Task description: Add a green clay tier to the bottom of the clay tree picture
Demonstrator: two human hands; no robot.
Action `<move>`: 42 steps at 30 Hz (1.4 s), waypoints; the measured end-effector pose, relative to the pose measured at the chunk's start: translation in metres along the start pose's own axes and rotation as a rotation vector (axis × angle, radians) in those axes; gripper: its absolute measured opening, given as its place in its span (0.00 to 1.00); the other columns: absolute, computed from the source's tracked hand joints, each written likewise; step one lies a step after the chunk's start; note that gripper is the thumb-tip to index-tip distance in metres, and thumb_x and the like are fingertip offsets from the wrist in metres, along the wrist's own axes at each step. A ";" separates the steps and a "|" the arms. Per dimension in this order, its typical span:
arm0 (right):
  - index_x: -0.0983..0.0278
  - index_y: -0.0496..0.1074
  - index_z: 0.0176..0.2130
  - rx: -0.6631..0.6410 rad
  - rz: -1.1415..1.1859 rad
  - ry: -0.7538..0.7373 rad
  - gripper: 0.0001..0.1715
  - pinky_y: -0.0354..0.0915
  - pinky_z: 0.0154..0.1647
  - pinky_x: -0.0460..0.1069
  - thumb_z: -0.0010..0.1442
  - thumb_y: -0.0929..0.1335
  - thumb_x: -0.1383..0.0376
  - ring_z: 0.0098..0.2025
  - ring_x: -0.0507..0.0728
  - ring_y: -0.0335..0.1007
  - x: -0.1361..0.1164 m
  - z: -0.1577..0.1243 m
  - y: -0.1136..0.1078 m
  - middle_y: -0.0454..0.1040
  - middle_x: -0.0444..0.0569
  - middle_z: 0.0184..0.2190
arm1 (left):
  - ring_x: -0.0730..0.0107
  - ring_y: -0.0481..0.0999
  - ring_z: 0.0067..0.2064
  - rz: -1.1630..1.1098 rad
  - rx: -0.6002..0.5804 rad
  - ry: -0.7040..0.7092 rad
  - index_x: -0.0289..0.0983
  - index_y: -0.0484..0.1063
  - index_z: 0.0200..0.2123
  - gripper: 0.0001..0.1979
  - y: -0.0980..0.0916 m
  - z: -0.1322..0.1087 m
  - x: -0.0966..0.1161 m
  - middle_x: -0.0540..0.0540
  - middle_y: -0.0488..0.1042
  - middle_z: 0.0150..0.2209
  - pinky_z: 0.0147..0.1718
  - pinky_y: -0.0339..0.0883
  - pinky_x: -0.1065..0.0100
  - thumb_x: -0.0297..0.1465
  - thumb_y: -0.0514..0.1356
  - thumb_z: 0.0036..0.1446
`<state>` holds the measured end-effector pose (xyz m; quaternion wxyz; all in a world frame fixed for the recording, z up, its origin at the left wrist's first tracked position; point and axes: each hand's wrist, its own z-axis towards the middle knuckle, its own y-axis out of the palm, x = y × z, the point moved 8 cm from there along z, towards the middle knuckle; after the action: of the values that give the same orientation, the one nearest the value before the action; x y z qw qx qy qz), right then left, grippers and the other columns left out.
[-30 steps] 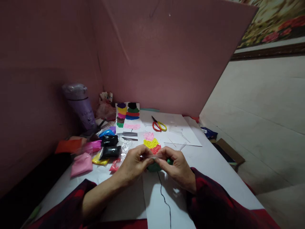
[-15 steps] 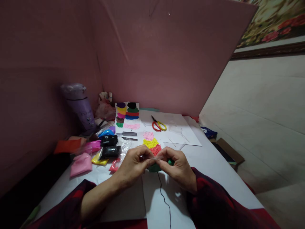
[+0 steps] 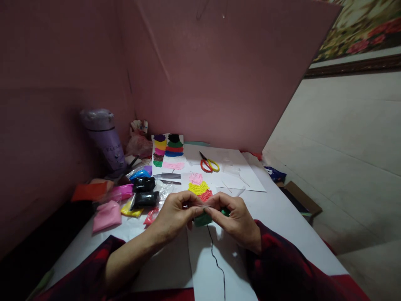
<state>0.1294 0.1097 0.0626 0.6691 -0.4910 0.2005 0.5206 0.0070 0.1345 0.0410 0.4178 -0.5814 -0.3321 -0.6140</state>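
My left hand (image 3: 174,216) and my right hand (image 3: 235,219) meet over the near middle of the white table (image 3: 275,217). Both pinch the clear wrapper of a packet of green clay (image 3: 202,219), which hangs between the fingertips. Just beyond the hands lies a paper sheet with pink, yellow and red clay patches (image 3: 199,186). A thin black line (image 3: 216,261) runs down the white paper in front of me.
Bags of coloured clay (image 3: 125,196) lie in a heap at the left, beside a purple bottle (image 3: 105,138). A colour sample card (image 3: 167,151) and red-and-yellow scissors (image 3: 209,164) sit farther back. Pink boards (image 3: 219,71) wall off the table's back and left.
The hands have stayed together on the green packet, with the fingers shifting slightly and the packet showing a little more below them.
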 end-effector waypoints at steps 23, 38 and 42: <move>0.65 0.72 0.31 -0.031 -0.058 -0.136 0.05 0.63 0.22 0.45 0.58 0.67 0.68 0.22 0.50 0.67 -0.012 -0.001 -0.001 0.74 0.46 0.22 | 0.74 0.67 0.26 0.258 -0.006 0.280 0.33 0.71 0.26 0.07 0.001 -0.006 0.019 0.48 0.66 0.27 0.18 0.62 0.76 0.30 0.59 0.55; 0.65 0.71 0.26 -0.004 -0.014 -0.103 0.06 0.59 0.20 0.44 0.56 0.67 0.68 0.19 0.48 0.61 -0.012 -0.003 -0.001 0.69 0.42 0.18 | 0.73 0.65 0.27 0.273 0.015 0.273 0.34 0.70 0.23 0.07 0.000 -0.008 0.027 0.49 0.68 0.24 0.27 0.58 0.72 0.29 0.60 0.52; 0.65 0.70 0.25 -0.011 0.025 -0.078 0.07 0.57 0.19 0.43 0.55 0.67 0.68 0.18 0.48 0.59 -0.012 -0.004 0.001 0.67 0.41 0.17 | 0.73 0.65 0.27 0.292 0.004 0.298 0.34 0.70 0.24 0.08 0.002 -0.009 0.028 0.49 0.68 0.24 0.26 0.58 0.72 0.29 0.61 0.53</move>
<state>0.1246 0.1005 0.0699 0.6671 -0.4715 0.1776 0.5488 0.0056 0.1217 0.0677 0.5482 -0.5253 -0.1800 -0.6254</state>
